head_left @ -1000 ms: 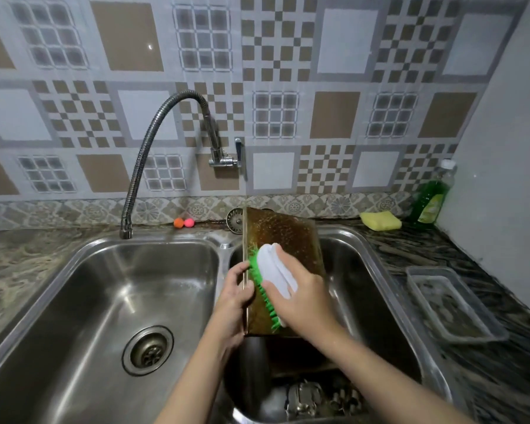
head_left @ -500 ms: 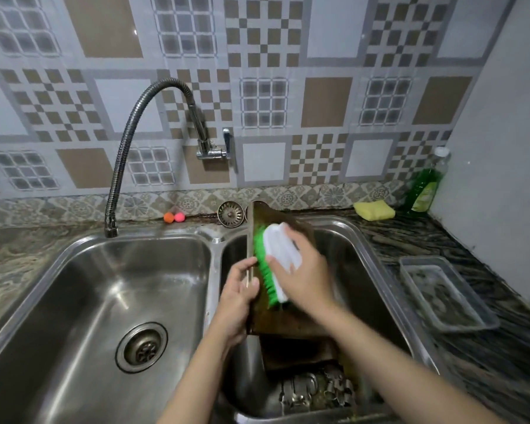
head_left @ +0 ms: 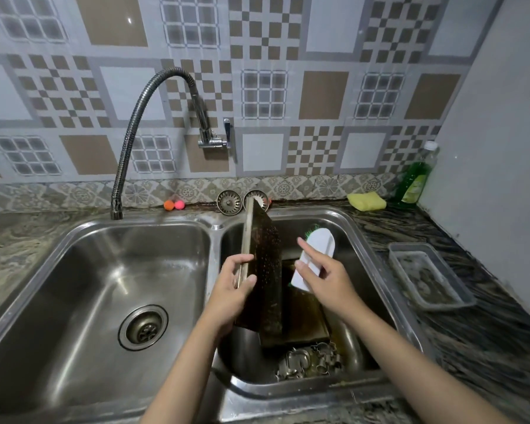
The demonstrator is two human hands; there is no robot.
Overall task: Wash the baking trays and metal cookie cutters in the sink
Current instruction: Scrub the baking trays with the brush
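**Tray held on edge over the right basin, brush in the other hand**

From the head camera, the person stands at a double steel sink set into a dark marbled bench. The left hand holds a dark, speckled baking tray upright on its edge above the right basin, thumb on the near face and fingers curled round the pale left rim, clamped on it. The tray's far end leans toward the back of the sink, just in front of two round metal strainers propped at the wall.

The right hand is just right of the tray and apart from it. It holds a white scrubbing brush with green bristles against the palm; the forefinger and one more finger lie out straight across the brush's white back, while the rest of the hand is tucked round its lower end.

Down in the right basin a second dark tray lies flat under the upright one, and a heap of metal cookie cutters sits at its near edge.

The left basin shows only its drain, with the flexible tap arching down above its far rim. On the bench are two small orange and pink balls, a yellow sponge, a green soap bottle and a clear plastic container.
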